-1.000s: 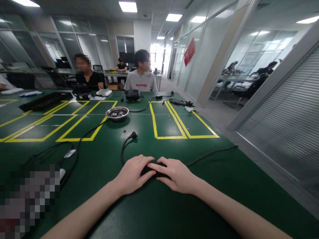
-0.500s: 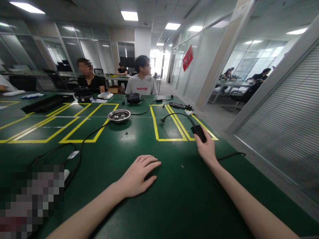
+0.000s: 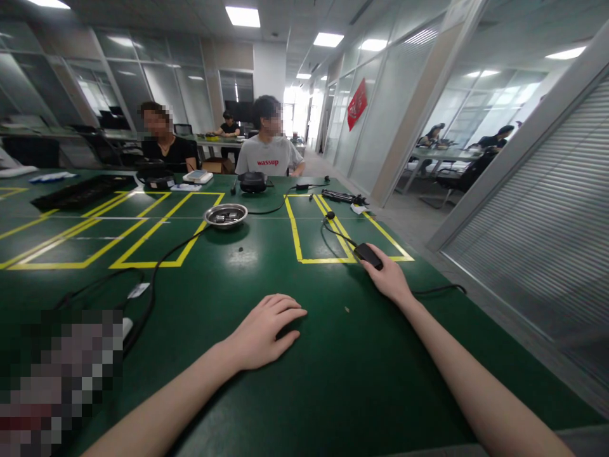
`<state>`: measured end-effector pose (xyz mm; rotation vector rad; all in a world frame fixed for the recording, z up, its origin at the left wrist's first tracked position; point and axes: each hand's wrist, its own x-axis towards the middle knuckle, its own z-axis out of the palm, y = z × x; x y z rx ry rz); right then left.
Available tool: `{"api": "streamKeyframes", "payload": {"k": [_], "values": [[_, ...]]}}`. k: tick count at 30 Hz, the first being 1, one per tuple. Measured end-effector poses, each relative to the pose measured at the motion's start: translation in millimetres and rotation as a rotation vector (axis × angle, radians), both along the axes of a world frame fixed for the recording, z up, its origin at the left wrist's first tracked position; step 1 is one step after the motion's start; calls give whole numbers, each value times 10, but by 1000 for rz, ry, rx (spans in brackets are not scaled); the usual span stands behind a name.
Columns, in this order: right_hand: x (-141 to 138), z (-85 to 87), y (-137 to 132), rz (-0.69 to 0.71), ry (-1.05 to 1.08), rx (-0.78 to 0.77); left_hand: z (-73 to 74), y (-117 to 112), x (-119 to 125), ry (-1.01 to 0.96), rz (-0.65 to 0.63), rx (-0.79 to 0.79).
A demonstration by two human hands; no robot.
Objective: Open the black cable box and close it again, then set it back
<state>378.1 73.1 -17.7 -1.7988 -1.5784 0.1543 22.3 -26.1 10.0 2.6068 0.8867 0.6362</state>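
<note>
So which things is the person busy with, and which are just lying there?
In hand: black adapter under the right hand; its cord; left hand flat on the green table.
Lying about: metal bowl; black tray; white device; long black cable at the left; black tool by the far edge.

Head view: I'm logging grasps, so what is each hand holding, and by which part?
Right hand holds the black power adapter by its near end, on the yellow tape of the green table. Left hand lies flat on the table, holding nothing.
</note>
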Motion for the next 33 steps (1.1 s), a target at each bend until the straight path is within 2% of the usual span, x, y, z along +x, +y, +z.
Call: {"api": "streamKeyframes", "payload": {"k": [3,6,8,13,19,26,33], "values": [[104,55,7,-244,67,128,-3,2,3,3,-1,-11],[228,56,16,-361,108,277,-9,5,8,0,-7,-11],[273,21,28,-351,100,277,-9,5,9,0,-10,-9],[240,-56,40,-236,-41,-30,2,2,-5,2,1,-3],[313,-73,35,-355,-121,-59,19,3,-10,8,-3,12],[295,-59,161,-302,-268,-268,19,10,5,-1,2,-10],[397,-57,140,-257,-260,-195,51,-2,5,10,0,-46]]}}
